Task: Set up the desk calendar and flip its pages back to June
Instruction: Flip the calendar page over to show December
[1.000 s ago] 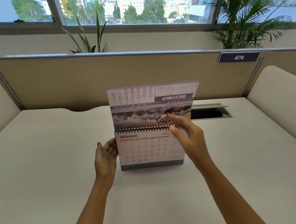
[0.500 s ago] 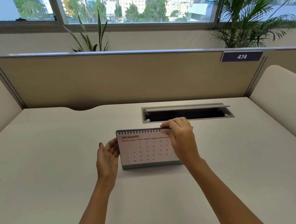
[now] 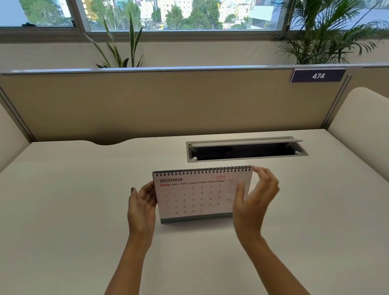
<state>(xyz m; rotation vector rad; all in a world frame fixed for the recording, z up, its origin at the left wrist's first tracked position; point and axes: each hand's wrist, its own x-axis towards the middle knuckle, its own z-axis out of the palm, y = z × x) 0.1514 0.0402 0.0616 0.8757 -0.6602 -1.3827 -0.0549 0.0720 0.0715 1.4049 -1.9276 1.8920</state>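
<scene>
The spiral-bound desk calendar (image 3: 193, 195) stands upright on the cream desk (image 3: 79, 241), facing me with the DECEMBER 2026 page in front. My left hand (image 3: 142, 209) rests flat against its left edge, fingers apart, steadying it. My right hand (image 3: 253, 201) hovers at the calendar's right end, fingers spread and curved, thumb in front of the page and fingertips near the top right corner of the spiral. It is blurred and holds no page.
An open cable slot (image 3: 246, 148) with a raised grey flap lies in the desk just behind the calendar. A beige partition (image 3: 160, 103) with a "474" plate (image 3: 317, 76) closes the back; padded side panels flank the desk. Plants stand behind the partition.
The raised cover page went over the spiral to the back, leaving December in front. My right hand then let go of the top edge and drew back to the right.
</scene>
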